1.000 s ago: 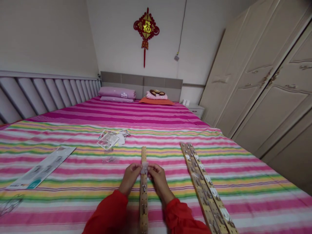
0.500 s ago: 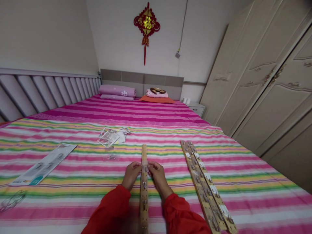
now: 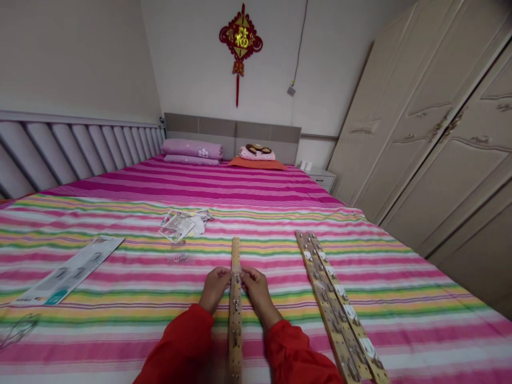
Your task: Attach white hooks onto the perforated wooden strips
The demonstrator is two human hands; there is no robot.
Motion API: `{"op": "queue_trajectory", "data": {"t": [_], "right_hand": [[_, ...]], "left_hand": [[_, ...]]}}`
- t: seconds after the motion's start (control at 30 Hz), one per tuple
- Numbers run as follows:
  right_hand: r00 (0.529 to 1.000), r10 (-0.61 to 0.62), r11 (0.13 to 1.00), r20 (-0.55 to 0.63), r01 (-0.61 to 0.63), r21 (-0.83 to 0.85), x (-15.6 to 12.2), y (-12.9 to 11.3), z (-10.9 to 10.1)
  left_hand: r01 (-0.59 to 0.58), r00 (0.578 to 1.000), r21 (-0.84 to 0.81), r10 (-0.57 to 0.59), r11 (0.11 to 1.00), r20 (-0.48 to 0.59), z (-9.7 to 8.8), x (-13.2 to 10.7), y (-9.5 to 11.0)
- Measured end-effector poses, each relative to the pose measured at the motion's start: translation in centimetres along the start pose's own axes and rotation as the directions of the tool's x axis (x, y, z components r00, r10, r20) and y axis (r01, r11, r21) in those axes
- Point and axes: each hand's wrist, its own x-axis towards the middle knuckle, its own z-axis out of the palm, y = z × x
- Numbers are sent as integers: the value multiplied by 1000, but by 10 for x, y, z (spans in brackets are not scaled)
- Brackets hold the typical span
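You have both hands at the single wooden strip (image 3: 236,321), which lies lengthwise on the striped bed cover (image 3: 120,341) directly in front of you. Your left hand (image 3: 215,288) is at its left edge, thumb and forefinger drawn together; your right hand (image 3: 257,290) mirrors it opposite. What either pinches cannot be told: a small metal fitting (image 3: 236,278) sits between the fingertips, with a pale, see-through patch just beyond it. More fittings line the strip towards you; its far end shows bare holes.

The step in hand is judged to be fine fingertip work at that fitting. The next move appears to call for a steady strip and light, even pressure from both sides.

To your right, well apart, lie other strips (image 3: 328,298) bearing fittings; ahead on your left, a packaging pile (image 3: 184,225).
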Motion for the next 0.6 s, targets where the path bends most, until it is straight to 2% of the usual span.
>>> {"op": "queue_trajectory", "data": {"t": [0.33, 0.6], "right_hand": [[1000, 17, 1000, -12, -18, -1, 0, 0, 2], [1000, 1, 1000, -18, -1, -15, 0, 4, -1]], "left_hand": [[13, 1000, 25, -12, 1000, -9, -2, 5, -7], [10, 1000, 21, -10, 1000, -1, -1, 2, -3]]}}
